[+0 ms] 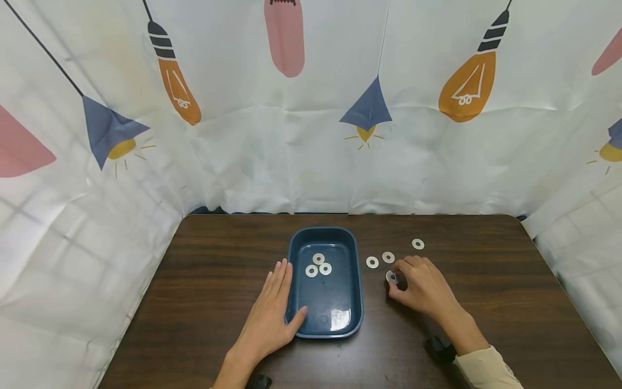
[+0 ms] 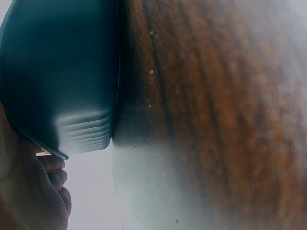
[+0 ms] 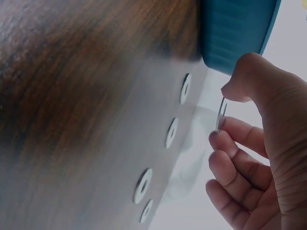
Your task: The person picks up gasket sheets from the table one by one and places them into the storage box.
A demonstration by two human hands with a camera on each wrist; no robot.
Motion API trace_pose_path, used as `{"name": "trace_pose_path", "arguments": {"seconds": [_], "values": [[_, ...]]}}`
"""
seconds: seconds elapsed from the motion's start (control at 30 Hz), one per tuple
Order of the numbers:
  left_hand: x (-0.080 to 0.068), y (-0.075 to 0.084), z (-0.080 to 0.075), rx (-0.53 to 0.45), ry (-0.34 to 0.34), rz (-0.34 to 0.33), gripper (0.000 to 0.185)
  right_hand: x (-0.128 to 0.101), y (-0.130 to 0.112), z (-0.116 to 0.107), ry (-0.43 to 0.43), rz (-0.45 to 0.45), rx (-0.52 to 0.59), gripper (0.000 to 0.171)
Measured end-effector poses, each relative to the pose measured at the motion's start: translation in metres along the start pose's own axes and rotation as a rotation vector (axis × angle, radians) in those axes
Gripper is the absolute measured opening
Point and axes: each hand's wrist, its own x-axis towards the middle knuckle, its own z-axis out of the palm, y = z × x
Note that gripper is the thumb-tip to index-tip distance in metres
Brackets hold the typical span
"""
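**Thin washer pinched at the rim, tray steadied alongside**

Pinched between thumb and fingertips of the right hand (image 1: 424,286): one flat white washer (image 1: 391,277), held edge-on just above the dark wooden table (image 1: 486,259), at about 3 o'clock from the blue tray (image 1: 357,292). Judged light, stiff and very thin, with a smooth face likely to slip; hard to lift flat off the wood, so best taken by the rim, as seen in the right wrist view, thumb on one edge and a fingertip on the opposite edge. Little risk of breakage, more of dropping or rolling away.

Resting flat against the tray's 9 o'clock wall: the left hand (image 1: 271,313), fingers straight, thumb tip at the near corner, gripping nothing. Inside the tray, toward 12 o'clock: three washers in a cluster (image 1: 318,266), touching or nearly so.

Loose on the table: two washers (image 1: 380,260) side by side just beyond the right hand at about 11 o'clock, and another washer (image 1: 418,243) farther off toward 12 o'clock; a further one visible only from the right wrist.

Hard, smooth tabletop with some glare. Around three sides: a white curtain (image 1: 301,151) printed with lamps and bulbs.
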Motion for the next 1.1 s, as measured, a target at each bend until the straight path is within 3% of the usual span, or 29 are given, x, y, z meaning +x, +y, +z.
{"name": "trace_pose_path", "arguments": {"seconds": [0.37, 0.83, 1.1], "values": [[0.0, -0.002, 0.0, 0.018, 0.055, 0.017, 0.099, 0.009, -0.004, -0.003, -0.009, -0.038, 0.041, 0.022], [0.0, 0.0, 0.0, 0.006, 0.028, 0.012, 0.098, 0.016, -0.004, -0.005, -0.004, -0.078, 0.044, 0.021], [0.001, 0.0, 0.0, -0.004, 0.017, 0.007, 0.098, 0.024, -0.005, -0.009, -0.049, -0.065, 0.069, 0.022]]}}
